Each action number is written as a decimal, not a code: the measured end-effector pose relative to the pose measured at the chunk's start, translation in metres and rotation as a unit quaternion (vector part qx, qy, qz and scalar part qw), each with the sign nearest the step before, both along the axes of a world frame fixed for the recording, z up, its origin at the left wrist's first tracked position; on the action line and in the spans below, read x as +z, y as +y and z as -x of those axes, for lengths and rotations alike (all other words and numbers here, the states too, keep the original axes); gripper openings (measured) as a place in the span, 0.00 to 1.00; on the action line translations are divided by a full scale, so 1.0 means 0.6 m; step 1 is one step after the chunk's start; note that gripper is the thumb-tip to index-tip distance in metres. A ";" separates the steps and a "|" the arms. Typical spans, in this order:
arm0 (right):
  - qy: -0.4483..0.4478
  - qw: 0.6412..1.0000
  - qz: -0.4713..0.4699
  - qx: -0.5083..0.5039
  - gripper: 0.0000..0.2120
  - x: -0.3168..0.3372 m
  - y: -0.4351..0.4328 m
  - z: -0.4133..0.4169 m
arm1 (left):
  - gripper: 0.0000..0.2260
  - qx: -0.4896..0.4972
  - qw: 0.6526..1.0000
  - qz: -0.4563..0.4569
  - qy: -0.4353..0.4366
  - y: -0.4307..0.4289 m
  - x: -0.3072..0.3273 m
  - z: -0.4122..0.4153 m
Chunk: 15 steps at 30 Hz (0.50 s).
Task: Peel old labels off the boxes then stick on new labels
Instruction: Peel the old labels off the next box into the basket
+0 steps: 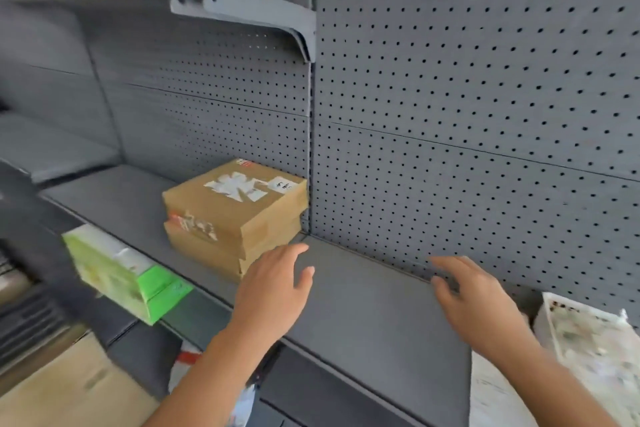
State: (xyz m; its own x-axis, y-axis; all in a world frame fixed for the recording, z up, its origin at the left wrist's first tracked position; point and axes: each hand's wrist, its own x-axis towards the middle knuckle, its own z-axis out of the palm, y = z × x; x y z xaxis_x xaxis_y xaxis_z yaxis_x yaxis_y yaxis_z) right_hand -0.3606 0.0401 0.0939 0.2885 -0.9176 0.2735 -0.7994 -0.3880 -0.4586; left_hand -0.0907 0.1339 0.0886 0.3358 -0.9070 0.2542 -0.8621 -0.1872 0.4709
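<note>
Cardboard boxes (235, 218) sit stacked two high at centre-left of the frame, on a grey shelf (363, 308) and tight against the upright of the perforated back panel (467, 97). The left hand (273, 291) hovers just beside the stack's near corner with its fingers straight and slightly apart, holding nothing. The right hand (478, 302) hangs over bare shelf at centre-right, fingers loosely spread and also empty.

The torn label (239, 185) on the top box (239, 201) is already ragged (white scraps, no clean edge). Picking at it would likely shred it further and lift the cardboard skin, leaving a rough patch where a new label may not lie flat. Peeling with one hand could also drag the top box off the lower one. No fresh label shows in either hand.
</note>
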 end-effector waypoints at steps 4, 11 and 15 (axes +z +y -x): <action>0.008 0.999 -0.014 0.047 0.15 -0.004 -0.024 -0.076 | 0.20 0.064 0.998 -0.011 -0.001 0.014 -0.004 -0.068; 0.005 0.994 -0.012 0.110 0.15 -0.006 -0.058 -0.213 | 0.18 0.123 0.992 -0.002 0.003 0.011 -0.005 -0.188; 0.000 0.992 -0.031 0.123 0.16 -0.006 -0.074 -0.305 | 0.18 0.129 0.991 0.013 0.025 -0.008 -0.019 -0.278</action>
